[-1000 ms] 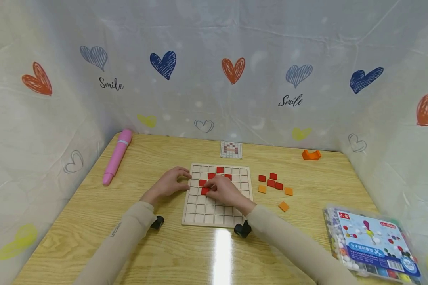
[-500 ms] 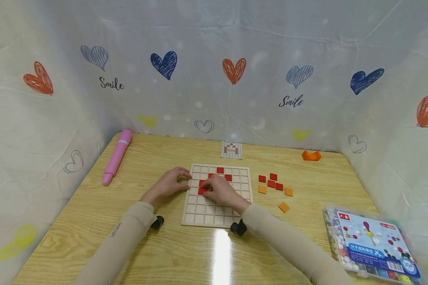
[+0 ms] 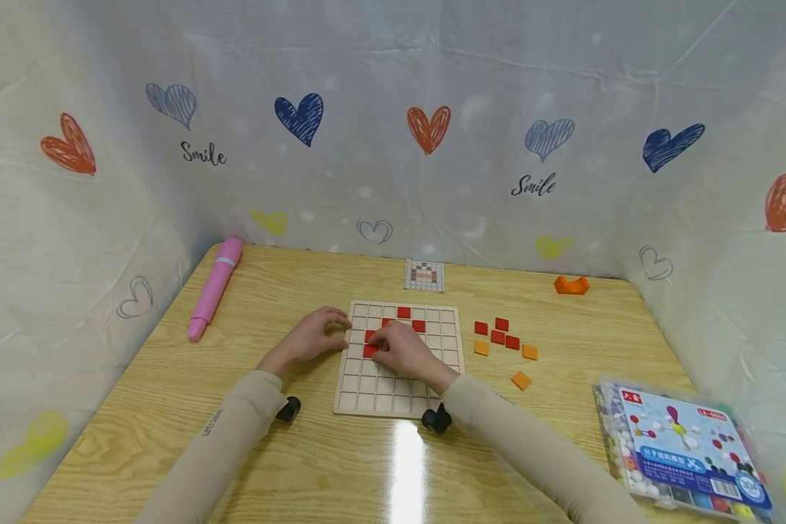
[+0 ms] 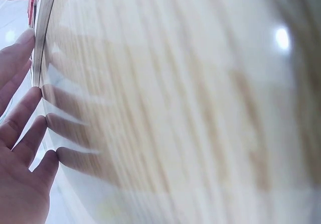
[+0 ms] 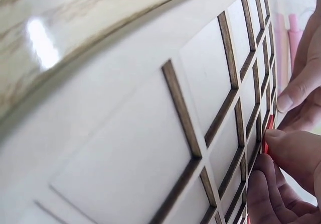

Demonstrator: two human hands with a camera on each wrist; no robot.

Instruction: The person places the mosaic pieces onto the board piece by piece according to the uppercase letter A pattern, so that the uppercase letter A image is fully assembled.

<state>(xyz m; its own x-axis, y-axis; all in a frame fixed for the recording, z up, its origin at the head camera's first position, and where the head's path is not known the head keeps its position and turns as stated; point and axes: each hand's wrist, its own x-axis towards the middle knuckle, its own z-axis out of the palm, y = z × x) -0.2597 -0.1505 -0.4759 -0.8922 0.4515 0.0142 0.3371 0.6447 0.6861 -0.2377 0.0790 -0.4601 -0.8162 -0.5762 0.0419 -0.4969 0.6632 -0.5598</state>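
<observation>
A square wooden grid board [image 3: 356,402] lies on the table with several red tiles set in its upper cells. My right hand [image 3: 406,351] reaches over the middle of the board, its thumb and fingers pinching a red tile [image 3: 370,351] in the left part of the grid. In the right wrist view the thumb lies against that red tile [image 5: 271,118], with the other fingers curled beneath it. At the board's left edge rests my left hand [image 3: 306,336], fingers spread and lightly bent. The left wrist view shows its fingertips along the board's side and the tabletop.
Loose red tiles [image 3: 498,338] and orange tiles [image 3: 521,380] lie right of the board. Behind it is a small printed pattern card [image 3: 424,276]. A pink tube-shaped object [image 3: 216,290], an orange holder [image 3: 572,285] and a plastic box [image 3: 688,451] stand around the table.
My right hand has shifted slightly left, and the red tile under its fingers moved left into line below the tile above. The left hand has not moved.
</observation>
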